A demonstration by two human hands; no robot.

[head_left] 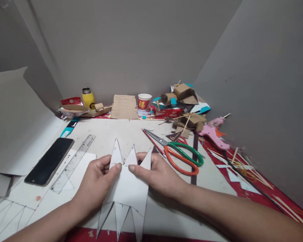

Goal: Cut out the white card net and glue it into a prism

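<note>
A white paper cutout [130, 188] with pointed triangles at its upper and lower ends is held up in front of me. Black pencil or pen lines run across the bases of its points. My left hand [98, 176] grips its left side, thumb on the front near the notch between two upper points. On the right side my right hand [158, 173] pinches it too, thumb on the front below the middle point; its other fingers are partly behind the paper. Scissors [176, 148] with one green and one orange handle lie beyond my right hand.
On the left lie a black phone [50, 161], a clear ruler [73, 164] and paper with drawn triangles [10, 215]. A pink glue gun [214, 134] rests at the right. Along the back stand a yellow bottle [88, 98], cardboard [124, 107], a paper cup [144, 102] and cardboard scraps [185, 92].
</note>
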